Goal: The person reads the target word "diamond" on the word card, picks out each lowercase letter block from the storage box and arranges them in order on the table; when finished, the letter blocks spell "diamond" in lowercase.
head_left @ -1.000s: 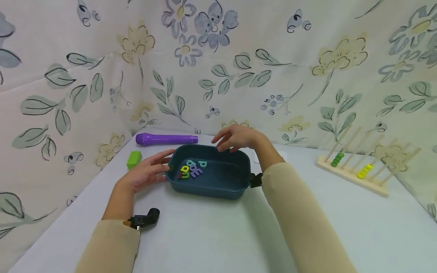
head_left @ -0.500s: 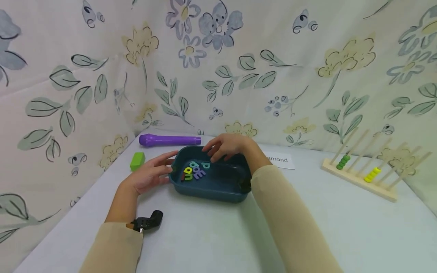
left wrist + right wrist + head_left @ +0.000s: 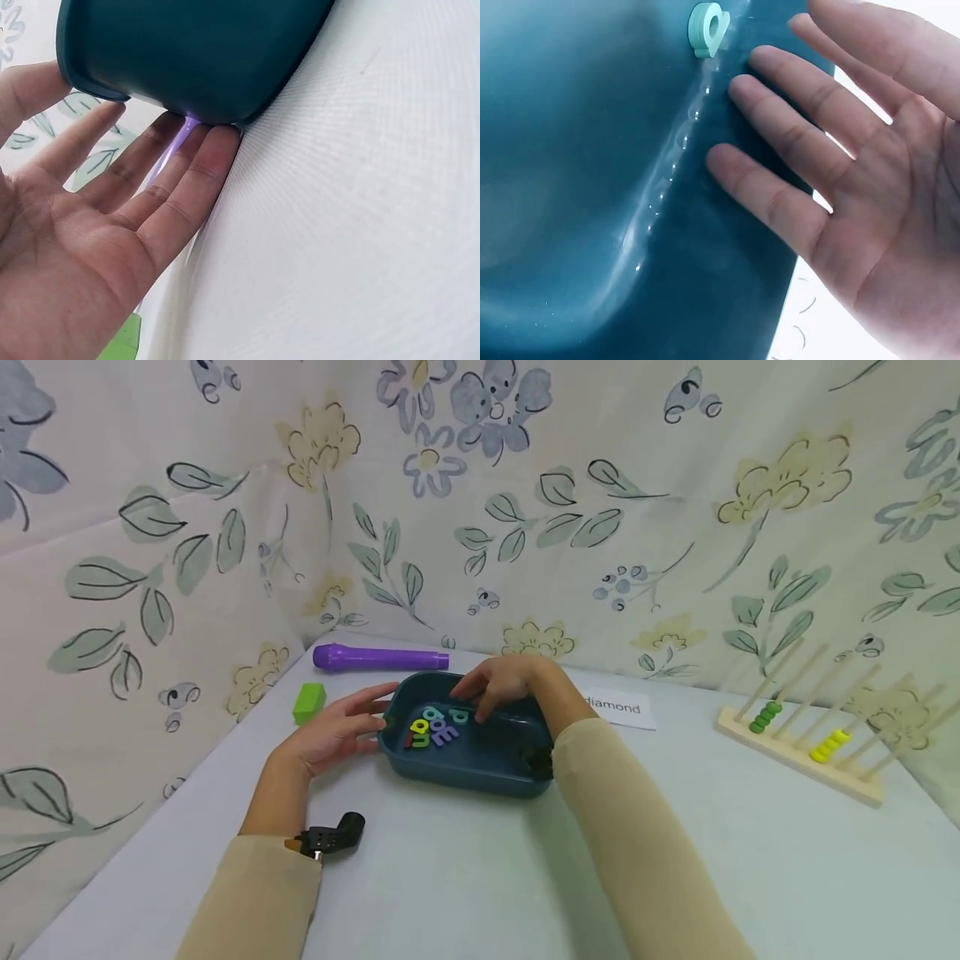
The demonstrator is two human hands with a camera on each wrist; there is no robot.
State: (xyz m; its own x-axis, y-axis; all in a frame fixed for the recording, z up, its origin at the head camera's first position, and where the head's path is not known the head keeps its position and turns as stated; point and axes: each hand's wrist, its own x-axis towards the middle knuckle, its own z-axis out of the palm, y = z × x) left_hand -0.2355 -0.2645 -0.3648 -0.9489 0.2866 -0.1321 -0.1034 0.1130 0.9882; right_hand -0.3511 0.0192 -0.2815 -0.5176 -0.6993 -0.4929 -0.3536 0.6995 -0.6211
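A dark teal basin stands on the white table, with several small coloured letters gathered at its left end. My left hand is at the basin's left end, fingers extended. In the left wrist view, its fingertips touch the basin's outer wall low down. My right hand reaches over the far rim into the basin. In the right wrist view its fingers are spread and hold nothing, near a mint-green letter on the basin's floor.
A purple toy microphone lies behind the basin, and a green block sits to its left. Behind the right forearm is a white card reading "diamond", partly covered. A wooden peg abacus with green and yellow beads stands at the right.
My right hand has come down from above the far rim into the basin, towards the letters. The left hand stays at the basin's left end. The head view has shifted slightly.
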